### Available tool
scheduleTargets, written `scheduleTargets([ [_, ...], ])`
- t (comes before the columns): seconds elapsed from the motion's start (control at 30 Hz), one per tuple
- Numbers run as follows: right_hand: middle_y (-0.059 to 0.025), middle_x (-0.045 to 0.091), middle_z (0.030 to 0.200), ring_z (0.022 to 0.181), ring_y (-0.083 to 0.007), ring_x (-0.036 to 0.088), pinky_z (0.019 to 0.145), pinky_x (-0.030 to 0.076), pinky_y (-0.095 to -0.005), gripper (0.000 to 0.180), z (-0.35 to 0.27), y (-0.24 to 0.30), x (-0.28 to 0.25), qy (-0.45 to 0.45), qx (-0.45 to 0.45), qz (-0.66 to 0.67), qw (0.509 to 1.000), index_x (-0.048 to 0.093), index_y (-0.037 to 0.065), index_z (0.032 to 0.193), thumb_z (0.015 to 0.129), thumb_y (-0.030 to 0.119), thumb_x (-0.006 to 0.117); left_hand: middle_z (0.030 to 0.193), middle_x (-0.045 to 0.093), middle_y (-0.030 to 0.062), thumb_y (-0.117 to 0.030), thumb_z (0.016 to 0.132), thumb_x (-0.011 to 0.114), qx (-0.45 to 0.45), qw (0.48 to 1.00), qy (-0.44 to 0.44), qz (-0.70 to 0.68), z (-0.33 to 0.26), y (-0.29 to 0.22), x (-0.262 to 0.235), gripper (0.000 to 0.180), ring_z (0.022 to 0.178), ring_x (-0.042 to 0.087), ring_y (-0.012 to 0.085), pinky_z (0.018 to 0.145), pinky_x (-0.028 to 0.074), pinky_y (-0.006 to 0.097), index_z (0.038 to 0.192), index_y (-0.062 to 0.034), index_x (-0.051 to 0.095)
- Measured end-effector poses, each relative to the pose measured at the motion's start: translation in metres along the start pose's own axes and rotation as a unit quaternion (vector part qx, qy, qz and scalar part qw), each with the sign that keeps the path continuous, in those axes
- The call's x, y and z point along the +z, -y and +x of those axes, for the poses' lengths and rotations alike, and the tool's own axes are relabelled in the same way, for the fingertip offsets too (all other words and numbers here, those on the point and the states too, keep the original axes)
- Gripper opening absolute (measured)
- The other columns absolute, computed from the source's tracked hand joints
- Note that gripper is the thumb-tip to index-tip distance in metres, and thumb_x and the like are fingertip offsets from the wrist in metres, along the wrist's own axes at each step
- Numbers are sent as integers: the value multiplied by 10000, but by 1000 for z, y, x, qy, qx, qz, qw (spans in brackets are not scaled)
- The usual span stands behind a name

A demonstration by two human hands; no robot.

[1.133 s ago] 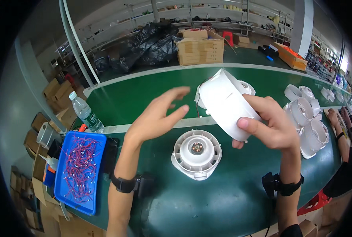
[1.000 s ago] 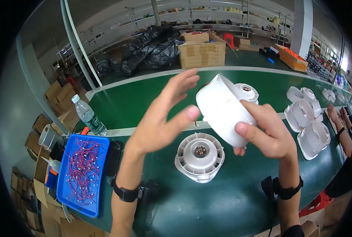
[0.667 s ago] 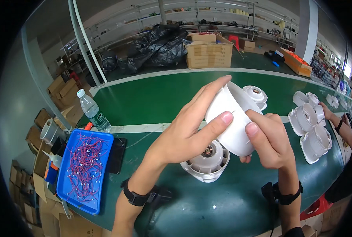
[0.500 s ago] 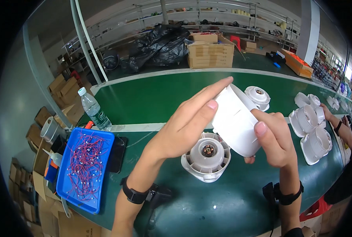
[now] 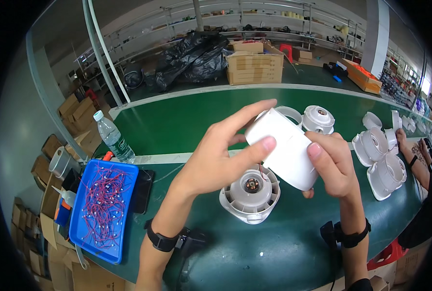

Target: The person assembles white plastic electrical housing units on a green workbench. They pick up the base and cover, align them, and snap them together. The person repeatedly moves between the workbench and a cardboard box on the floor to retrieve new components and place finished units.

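Between my two hands a white plastic housing (image 5: pixel 289 151) is held tilted above the bench. My left hand (image 5: pixel 215 154) wraps its left end, thumb on the near face and fingers behind the upper edge. My right hand (image 5: pixel 333 162) grips the right end, thumb on the face; its other fingers are partly hidden. Just below stands a white round motor base (image 5: pixel 251 201) with ribbed vents and a copper-coloured centre, a short red wire rising beside it. A similar white unit (image 5: pixel 318 119) and a white ring (image 5: pixel 288 114) sit beyond the housing.
A blue tray (image 5: pixel 132 186) of red wires lies at left, near a dark flat object (image 5: pixel 144 191) and a water bottle (image 5: pixel 113 137). Several white housings (image 5: pixel 387 175) stand at right, where another person's arm (image 5: pixel 417 156) reaches in. A cardboard box (image 5: pixel 254 68) stands at the back.
The housing has tipped and shifted slightly left in my hands. My left fingers have spread around its end, and the left thumb has moved down onto its face.
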State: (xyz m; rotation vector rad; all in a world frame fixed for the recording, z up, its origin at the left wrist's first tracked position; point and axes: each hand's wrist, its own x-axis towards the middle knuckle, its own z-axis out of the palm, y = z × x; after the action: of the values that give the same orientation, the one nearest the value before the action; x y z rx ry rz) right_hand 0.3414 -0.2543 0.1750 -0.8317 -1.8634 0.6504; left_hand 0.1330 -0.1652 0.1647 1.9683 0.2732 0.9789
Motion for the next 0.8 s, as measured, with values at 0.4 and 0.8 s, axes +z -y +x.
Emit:
scheduleTargets([
  [0.4, -54, 574, 501, 411, -142, 604, 387, 453, -243, 296, 2, 0, -1, 37, -99, -112, 988, 571, -13, 788, 986, 169, 449, 1374, 517, 155, -237, 966, 581, 58, 998, 28, -15, -3, 8, -12, 530, 1249, 502, 243, 1067, 374, 380, 1409, 22, 449],
  [0.8, -124, 484, 507, 379, -253, 516, 498, 523, -395, 504, 8, 3, -4, -75, 187, 536, 820, 474, -29, 1228, 1055, 372, 222, 815, 687, 79, -209, 973, 545, -22, 984, -41, 175, 1, 12, -11, 303, 666, 630, 122, 587, 502, 271, 1129, 33, 640],
])
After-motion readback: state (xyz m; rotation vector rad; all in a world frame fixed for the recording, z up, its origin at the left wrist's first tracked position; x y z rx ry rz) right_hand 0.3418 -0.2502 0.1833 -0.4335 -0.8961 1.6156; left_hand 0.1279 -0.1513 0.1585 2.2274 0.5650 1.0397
